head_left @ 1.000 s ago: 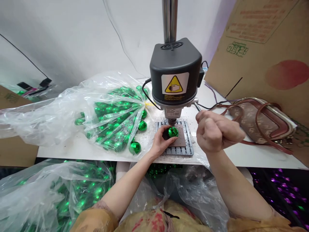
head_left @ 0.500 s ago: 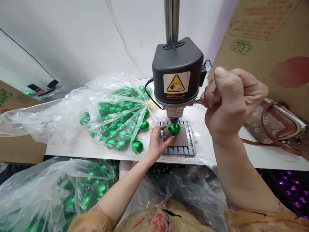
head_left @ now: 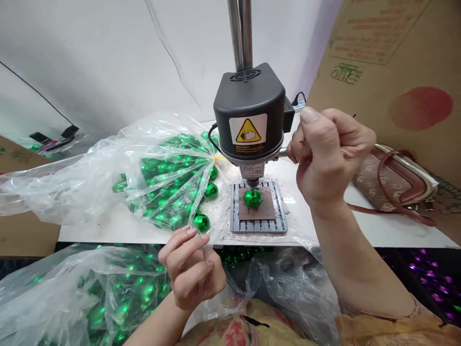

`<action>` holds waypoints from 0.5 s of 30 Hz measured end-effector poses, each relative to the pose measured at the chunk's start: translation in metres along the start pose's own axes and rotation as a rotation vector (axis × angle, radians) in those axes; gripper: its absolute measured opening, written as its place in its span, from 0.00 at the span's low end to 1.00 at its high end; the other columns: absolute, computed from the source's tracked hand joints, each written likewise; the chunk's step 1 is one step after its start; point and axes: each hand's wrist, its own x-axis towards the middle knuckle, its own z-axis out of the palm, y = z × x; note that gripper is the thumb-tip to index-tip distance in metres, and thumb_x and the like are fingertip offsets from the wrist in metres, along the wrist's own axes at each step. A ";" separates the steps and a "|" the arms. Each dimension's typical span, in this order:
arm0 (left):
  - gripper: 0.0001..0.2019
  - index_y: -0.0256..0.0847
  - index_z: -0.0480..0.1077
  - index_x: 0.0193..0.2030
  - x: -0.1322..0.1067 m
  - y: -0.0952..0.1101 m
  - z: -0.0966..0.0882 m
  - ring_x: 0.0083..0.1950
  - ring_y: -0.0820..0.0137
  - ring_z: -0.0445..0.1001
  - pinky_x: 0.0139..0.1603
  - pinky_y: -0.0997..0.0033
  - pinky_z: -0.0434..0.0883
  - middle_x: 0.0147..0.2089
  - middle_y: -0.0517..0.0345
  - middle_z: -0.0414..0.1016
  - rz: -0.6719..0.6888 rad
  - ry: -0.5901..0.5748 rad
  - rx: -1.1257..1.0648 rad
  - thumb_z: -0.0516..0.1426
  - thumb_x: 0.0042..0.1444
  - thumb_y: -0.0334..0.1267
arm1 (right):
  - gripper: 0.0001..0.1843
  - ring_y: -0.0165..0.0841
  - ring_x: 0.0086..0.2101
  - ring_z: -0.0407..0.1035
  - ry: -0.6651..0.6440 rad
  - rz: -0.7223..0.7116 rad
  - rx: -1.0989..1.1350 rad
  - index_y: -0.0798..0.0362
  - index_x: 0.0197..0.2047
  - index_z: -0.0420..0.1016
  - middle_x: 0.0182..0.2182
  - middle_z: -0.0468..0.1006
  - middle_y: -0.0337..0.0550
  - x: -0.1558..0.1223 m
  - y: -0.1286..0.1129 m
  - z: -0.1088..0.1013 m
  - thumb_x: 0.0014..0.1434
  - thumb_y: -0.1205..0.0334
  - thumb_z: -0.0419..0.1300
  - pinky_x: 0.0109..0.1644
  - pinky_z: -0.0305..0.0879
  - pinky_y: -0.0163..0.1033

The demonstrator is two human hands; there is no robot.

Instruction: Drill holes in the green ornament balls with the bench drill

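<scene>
A black bench drill press stands over a slotted metal base plate. A shiny green faceted ball sits on the brown pad there, directly beneath the drill chuck. At the machine's right side, my right hand is closed in a fist around the drill press handle, whose grip is mostly hidden. My left hand is in front of the table edge with loosely curled fingers and nothing visible in them. Its fingertips are just below another green ball on the table.
A clear plastic bag of green balls lies on the white table, left of the drill. Below the table is another bag of them. A brown handbag and a cardboard box stand at right. Purple balls show lower right.
My left hand has left the ball under the drill and moved down and left toward the loose ball by the bag. My right hand stays on the handle. The view has shifted slightly.
</scene>
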 end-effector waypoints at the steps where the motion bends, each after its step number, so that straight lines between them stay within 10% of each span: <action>1: 0.18 0.43 0.57 0.30 0.002 0.001 -0.001 0.42 0.65 0.75 0.43 0.58 0.78 0.37 0.62 0.75 0.014 -0.038 -0.002 0.59 0.40 0.19 | 0.25 0.21 0.17 0.48 -0.006 0.018 -0.008 0.52 0.17 0.51 0.14 0.51 0.33 0.001 -0.001 0.000 0.60 0.60 0.58 0.23 0.47 0.37; 4: 0.15 0.43 0.58 0.31 0.017 -0.001 0.002 0.43 0.63 0.77 0.44 0.56 0.78 0.37 0.61 0.77 0.012 -0.030 -0.064 0.58 0.43 0.20 | 0.25 0.20 0.17 0.49 -0.053 0.063 0.025 0.53 0.17 0.52 0.15 0.52 0.32 0.004 -0.005 -0.001 0.61 0.59 0.58 0.23 0.48 0.36; 9: 0.09 0.42 0.60 0.32 0.098 -0.037 0.039 0.33 0.70 0.75 0.43 0.60 0.76 0.30 0.63 0.70 -0.230 0.327 -0.313 0.55 0.47 0.26 | 0.25 0.19 0.18 0.50 -0.085 0.154 0.097 0.54 0.17 0.56 0.14 0.54 0.32 0.013 -0.005 0.000 0.60 0.54 0.59 0.22 0.46 0.34; 15: 0.10 0.40 0.64 0.35 0.185 -0.088 0.095 0.35 0.76 0.75 0.36 0.77 0.70 0.32 0.63 0.71 -0.460 0.051 -0.402 0.52 0.47 0.23 | 0.25 0.19 0.16 0.50 -0.133 0.335 0.150 0.52 0.18 0.56 0.13 0.56 0.30 0.038 0.004 0.006 0.58 0.49 0.60 0.19 0.47 0.32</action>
